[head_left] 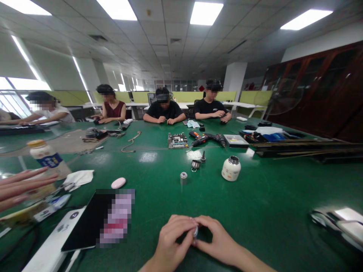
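Observation:
Close in front of me, my left hand (176,237) and my right hand (217,238) meet, fingertips pinched together. Between them is a small round silvery piece (195,231), mostly covered by the fingers; its exact kind does not show. Ahead of the hands a short metal cylinder (183,179) stands upright on the green table (159,204). Just behind it lie a small metal part with a wire loop (195,165) and a dark stepped metal piece (203,157). A cream-coloured bottle (231,169) stands to the right with its mouth uncovered.
A tablet (85,219), a power strip (48,245) and a pink oval object (118,183) lie left. Another person's hand (22,185) reaches in beside a yellow-capped bottle (49,156). Farther back are a circuit board (177,140), power drills (200,141) and several seated people.

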The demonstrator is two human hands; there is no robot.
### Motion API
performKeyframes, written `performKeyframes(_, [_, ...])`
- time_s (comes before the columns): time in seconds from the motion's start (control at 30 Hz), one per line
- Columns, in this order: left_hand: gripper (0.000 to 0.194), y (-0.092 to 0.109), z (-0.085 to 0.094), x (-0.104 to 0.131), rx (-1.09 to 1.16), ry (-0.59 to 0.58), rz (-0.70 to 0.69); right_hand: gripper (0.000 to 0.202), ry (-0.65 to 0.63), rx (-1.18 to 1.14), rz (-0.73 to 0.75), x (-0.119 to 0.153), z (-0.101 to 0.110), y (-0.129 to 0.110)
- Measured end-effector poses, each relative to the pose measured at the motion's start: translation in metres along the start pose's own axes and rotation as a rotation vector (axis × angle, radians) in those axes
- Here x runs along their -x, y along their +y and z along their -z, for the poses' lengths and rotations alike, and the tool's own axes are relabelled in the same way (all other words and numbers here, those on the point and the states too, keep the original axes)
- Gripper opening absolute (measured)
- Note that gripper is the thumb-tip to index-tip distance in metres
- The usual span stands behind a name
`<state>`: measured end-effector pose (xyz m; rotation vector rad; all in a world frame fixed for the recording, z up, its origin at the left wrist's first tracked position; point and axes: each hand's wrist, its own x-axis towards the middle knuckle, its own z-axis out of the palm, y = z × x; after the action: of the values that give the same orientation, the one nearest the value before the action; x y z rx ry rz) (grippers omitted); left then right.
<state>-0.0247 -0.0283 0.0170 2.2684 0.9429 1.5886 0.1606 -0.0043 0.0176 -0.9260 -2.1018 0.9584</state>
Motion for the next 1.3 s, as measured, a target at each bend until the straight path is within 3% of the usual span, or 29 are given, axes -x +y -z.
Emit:
performKeyframes(0.2, [0.039,0.002,0.003,0.004,-0.032,-0.102,0.080,0.025,0.016,0.019,-0.010,0.001,-0.002,0.002])
performKeyframes(0.3, [0.052,0.002,0.003,0.010,-0.042,-0.174,0.137,0.041,0.023,-0.015,0.033,0.004,0.002,0.002])
performKeyframes(0.37, [0.068,0.000,0.001,0.016,-0.062,-0.166,0.207,0.050,0.047,-0.072,0.054,0.004,0.008,-0.001])
performKeyframes(0.47, [0.082,-0.004,-0.004,0.023,-0.087,-0.128,0.340,0.038,0.131,-0.118,0.019,0.002,0.015,-0.011])
performKeyframes(0.67, [0.067,-0.009,-0.009,0.025,-0.019,-0.154,0.485,0.012,0.105,-0.045,0.080,-0.007,0.007,-0.031])
performKeyframes(0.83, [0.063,-0.007,-0.007,0.022,-0.015,-0.169,0.501,0.010,0.185,-0.048,0.005,-0.012,0.010,-0.033])
performKeyframes(1.0, [0.053,-0.001,-0.002,0.017,-0.079,-0.207,0.459,0.008,0.295,0.008,-0.071,-0.023,0.034,-0.005])
performKeyframes(1.17, [0.041,0.007,0.003,0.008,-0.084,-0.273,0.437,0.008,0.271,0.031,-0.116,-0.025,0.043,0.035])
performKeyframes(1.3, [0.041,0.009,0.004,0.004,-0.074,-0.294,0.478,0.007,0.267,0.014,-0.132,-0.025,0.040,0.038])
